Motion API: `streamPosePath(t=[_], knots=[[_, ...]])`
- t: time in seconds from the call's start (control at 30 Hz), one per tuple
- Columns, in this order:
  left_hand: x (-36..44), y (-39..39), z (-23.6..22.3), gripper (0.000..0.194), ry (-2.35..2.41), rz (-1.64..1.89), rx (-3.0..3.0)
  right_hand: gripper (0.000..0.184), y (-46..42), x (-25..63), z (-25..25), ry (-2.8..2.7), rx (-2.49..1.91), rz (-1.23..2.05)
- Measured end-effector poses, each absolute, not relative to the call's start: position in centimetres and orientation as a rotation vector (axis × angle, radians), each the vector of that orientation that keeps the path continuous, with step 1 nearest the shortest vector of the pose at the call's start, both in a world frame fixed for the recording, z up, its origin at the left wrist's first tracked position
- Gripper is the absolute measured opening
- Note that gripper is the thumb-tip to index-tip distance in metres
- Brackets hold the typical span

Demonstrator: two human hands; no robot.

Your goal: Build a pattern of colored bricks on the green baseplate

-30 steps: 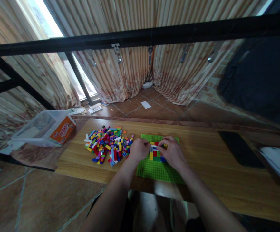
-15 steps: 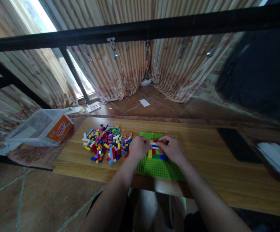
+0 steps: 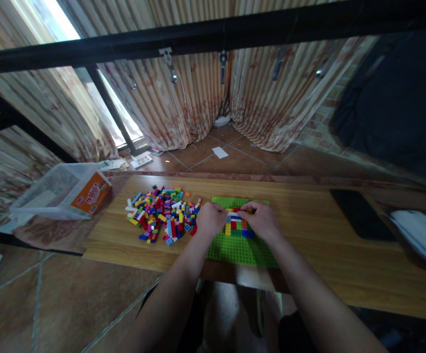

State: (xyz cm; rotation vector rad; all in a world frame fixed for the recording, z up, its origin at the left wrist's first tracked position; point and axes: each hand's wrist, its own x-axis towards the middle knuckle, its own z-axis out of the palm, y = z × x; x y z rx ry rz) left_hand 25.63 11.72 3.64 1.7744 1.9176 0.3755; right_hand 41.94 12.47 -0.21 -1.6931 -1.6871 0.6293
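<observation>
A green studded baseplate [image 3: 242, 252] lies on the wooden bench in front of me. On its middle sits a flat patch of building bricks [image 3: 237, 228] in yellow, red, green, blue, white and orange. My left hand [image 3: 211, 219] is closed at the patch's left edge, fingertips together near the white bricks; whatever they hold is hidden. From the right, my right hand [image 3: 261, 220] reaches over the patch's upper corner. Its thumb and forefinger are pinched around a small, partly hidden brick [image 3: 251, 211]. Left of the plate spreads a pile of loose bricks [image 3: 163, 211] in many colours.
A clear plastic bin [image 3: 51, 211] with an orange label stands beyond the bench's [image 3: 308, 245] left end. At the right lie a dark flat slab [image 3: 362, 215] and a white folded item [image 3: 416, 233]. A black metal bar [image 3: 198, 37] crosses above, before striped curtains [image 3: 190, 108].
My right hand has shifted slightly, and a small brick now shows between its thumb and forefinger. My left hand stays by the patch. The whole view has tilted a little.
</observation>
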Motion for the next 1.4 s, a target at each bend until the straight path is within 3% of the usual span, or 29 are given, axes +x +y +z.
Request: streamPosePath(t=[0.27,0.63,1.1,1.3,1.4], knots=[[25.7,11.4,3.5,0.027,1.933,0.395,1.767,0.015,12.6,41.6,-0.7,-1.683,-1.688,0.594],[25.8,10.6,3.4,0.033,2.025,0.359,1.832,0.033,12.4,43.4,0.1,-1.518,-1.562,0.745],[22.3,10.3,5.8,0.03,1.971,0.537,1.879,0.038,12.0,42.6,1.2,-1.565,-1.569,0.525],[16.6,8.2,6.8,0.025,1.958,0.545,1.868,0.034,11.4,41.3,1.7,-1.66,-1.522,0.512],[13.1,6.2,6.7,0.057,1.92,0.492,1.873,0.032,11.0,40.7,1.9,-1.717,-1.479,0.558]])
